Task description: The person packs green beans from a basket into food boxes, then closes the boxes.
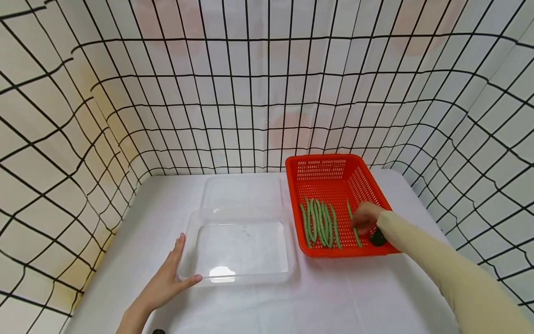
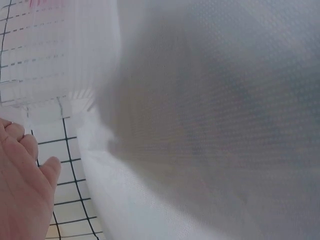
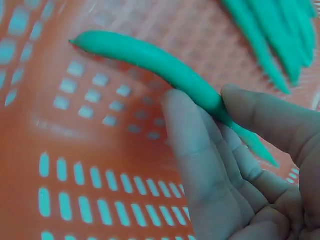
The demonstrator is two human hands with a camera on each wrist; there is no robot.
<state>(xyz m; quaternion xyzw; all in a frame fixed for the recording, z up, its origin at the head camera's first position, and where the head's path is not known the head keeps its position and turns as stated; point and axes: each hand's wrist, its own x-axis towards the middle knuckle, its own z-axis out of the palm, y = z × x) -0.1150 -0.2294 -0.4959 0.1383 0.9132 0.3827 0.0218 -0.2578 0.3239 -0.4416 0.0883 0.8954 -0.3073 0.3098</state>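
A single green bean (image 3: 145, 57) is pinched between the thumb and fingers of my right hand (image 3: 240, 165), over the floor of the red perforated basket (image 1: 321, 252). In the head view my right hand (image 1: 365, 217) is inside that basket, towards its right side. Several more green beans (image 1: 319, 222) lie side by side in the basket's left half. My left hand (image 1: 167, 280), its fingers spread and straight, is at the left front corner of a clear plastic container (image 1: 246, 246). Thumb and fingertips look to touch its rim.
Behind the container lies a clear flat lid (image 1: 242, 192), apparently joined to it. Black wire grid panels (image 1: 267, 104) backed by white cloth surround the table (image 1: 317, 301) at the back and sides. A small dark object (image 1: 158, 331) shows at the front edge of the view.
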